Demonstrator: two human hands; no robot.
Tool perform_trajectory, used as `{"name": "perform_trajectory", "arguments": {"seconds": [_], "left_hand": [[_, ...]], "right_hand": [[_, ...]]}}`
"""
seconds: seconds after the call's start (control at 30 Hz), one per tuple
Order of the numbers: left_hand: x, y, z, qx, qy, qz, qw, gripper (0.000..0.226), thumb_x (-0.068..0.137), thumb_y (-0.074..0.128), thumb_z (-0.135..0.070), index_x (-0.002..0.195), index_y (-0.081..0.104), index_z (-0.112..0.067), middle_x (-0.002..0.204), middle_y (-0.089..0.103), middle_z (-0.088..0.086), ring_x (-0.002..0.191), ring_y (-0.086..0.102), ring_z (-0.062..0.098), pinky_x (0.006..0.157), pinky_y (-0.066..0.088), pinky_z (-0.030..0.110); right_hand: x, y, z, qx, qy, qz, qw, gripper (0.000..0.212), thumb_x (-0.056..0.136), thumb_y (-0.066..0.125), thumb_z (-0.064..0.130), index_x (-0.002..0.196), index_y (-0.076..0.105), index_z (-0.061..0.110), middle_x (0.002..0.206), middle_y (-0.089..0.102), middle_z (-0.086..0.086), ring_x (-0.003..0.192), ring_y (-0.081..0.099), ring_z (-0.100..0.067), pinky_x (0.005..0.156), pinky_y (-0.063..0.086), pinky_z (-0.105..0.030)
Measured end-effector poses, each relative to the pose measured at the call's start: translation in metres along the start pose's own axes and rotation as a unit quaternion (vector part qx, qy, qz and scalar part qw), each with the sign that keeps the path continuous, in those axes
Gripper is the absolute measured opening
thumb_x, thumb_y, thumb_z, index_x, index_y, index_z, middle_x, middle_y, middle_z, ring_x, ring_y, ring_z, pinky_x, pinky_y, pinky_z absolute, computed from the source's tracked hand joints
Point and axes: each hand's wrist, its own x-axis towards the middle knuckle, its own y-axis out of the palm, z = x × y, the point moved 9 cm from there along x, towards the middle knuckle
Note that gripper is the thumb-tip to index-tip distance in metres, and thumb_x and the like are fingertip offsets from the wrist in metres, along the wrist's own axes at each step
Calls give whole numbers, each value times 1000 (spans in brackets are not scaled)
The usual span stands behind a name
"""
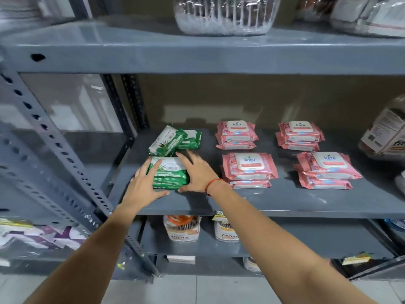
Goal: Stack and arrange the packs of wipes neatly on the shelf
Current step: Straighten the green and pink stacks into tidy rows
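A stack of green wipe packs [169, 174] sits near the front left of the grey shelf [241, 205]. My left hand [142, 183] presses its left side and my right hand [197, 172] presses its right side, so both hands hold the stack between them. Behind it, one green pack [165, 140] lies tilted across another green pack [191, 139]. Four stacks of pink Kara packs stand to the right in two rows: back middle [236, 134], back right [299, 136], front middle [249, 168], front right [327, 170].
A slotted steel upright [54, 148] frames the shelf's left side. A plastic jar [385, 137] lies at the shelf's right end. A foil-wrapped bundle [225, 16] sits on the shelf above. Labelled jars [182, 229] stand on the shelf below.
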Motion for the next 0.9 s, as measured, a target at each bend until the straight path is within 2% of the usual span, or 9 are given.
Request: {"name": "perform_trajectory", "arguments": {"seconds": [0.1,0.27,0.5,0.73,0.9], "left_hand": [[1,3,4,0,0,-13,1000,91,71,79,-32,144,25,-24,153,20,8,134,28,33,98,41,51],[2,6,3,-1,-9,-25,1000,88,73,77,-31,144,26,-24,151,25,10,131,33,35,100,38,50],[-2,11,1,24,-25,-14,999,89,75,75,-33,145,21,-27,153,21,8,127,37,35,98,40,48],[0,11,3,54,-22,11,998,93,73,75,-40,145,16,-27,154,17,6,126,41,34,95,42,50],[-2,14,3,33,-28,4,999,94,72,76,-39,144,17,-26,153,17,8,128,36,34,96,41,52]], "right_hand": [[8,12,-1,-2,16,28,999,116,68,79,44,152,5,14,153,21,-21,140,24,-37,114,28,-46],[13,13,-3,22,23,29,999,117,65,82,42,151,9,8,143,34,-17,129,37,-35,105,38,-44],[13,14,-6,33,4,26,999,113,62,84,38,148,18,8,139,38,-15,127,38,-33,106,37,-42],[18,8,-7,-35,-21,60,997,117,62,78,58,150,16,12,146,36,-12,133,35,-31,108,32,-46],[25,3,-4,-68,-31,81,994,114,59,80,59,145,23,11,142,42,-12,129,39,-30,105,34,-45]]}}
